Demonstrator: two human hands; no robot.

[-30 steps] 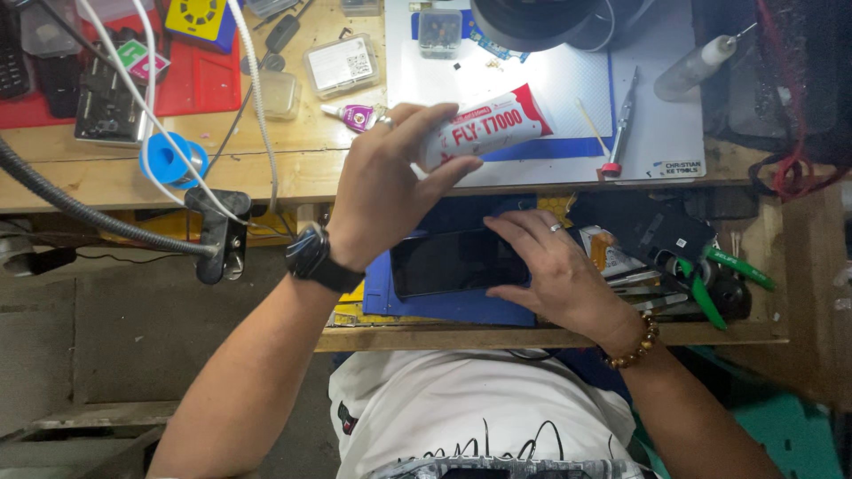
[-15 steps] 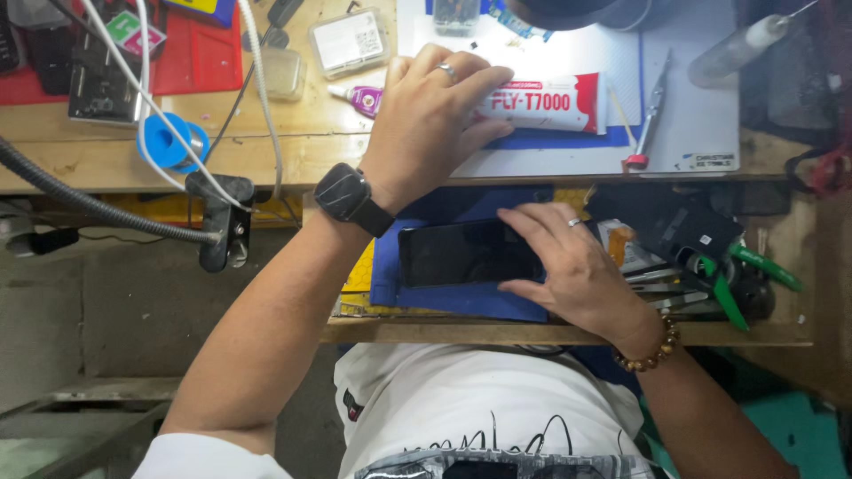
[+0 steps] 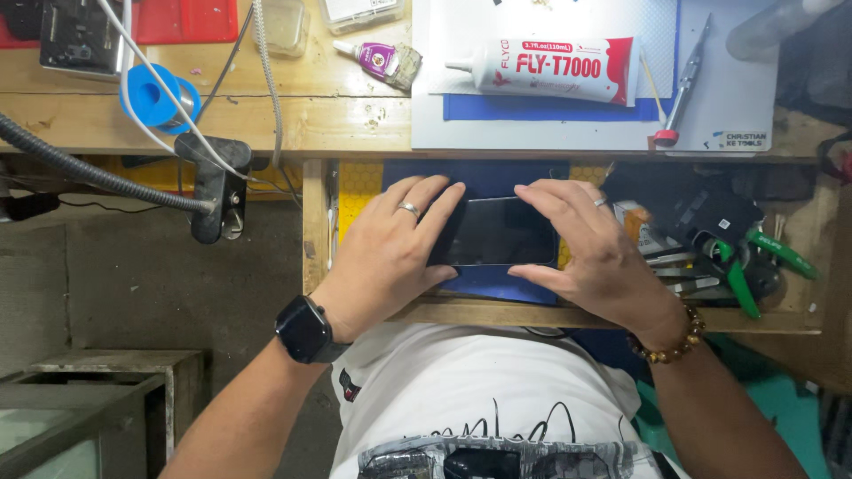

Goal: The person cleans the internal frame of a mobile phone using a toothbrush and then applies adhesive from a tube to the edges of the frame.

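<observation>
Phone (image 3: 497, 231) lies flat, dark screen up, on the blue mat (image 3: 497, 282) of the low shelf just under the bench edge, and you have it between both hands. Your left hand (image 3: 390, 253) covers its left end, fingers spread slightly and laid over the top corner, thumb tucked along the near edge. Your right hand (image 3: 590, 257) takes the other end: fingers curled over the far edge, thumb pressing the near edge, so the body is pinched across its width. Both hands are closed on the phone, not merely resting beside it.

You look to be at the stage of seating or pressing the screen down into the body, steadying it on the mat. Whether the screen sits fully flush cannot be told from here; your fingers hide both ends.

The glue tube (image 3: 546, 69) lies on its side on the white mat (image 3: 737, 98) above, well apart from your hands, with tweezers (image 3: 685, 80) near its right. Green-handled cutters (image 3: 737, 266) sit just right of your right hand.

Next calls for even pressure along all the edges, without sliding the glass sideways, and care not to knock the tools at your right wrist.
</observation>
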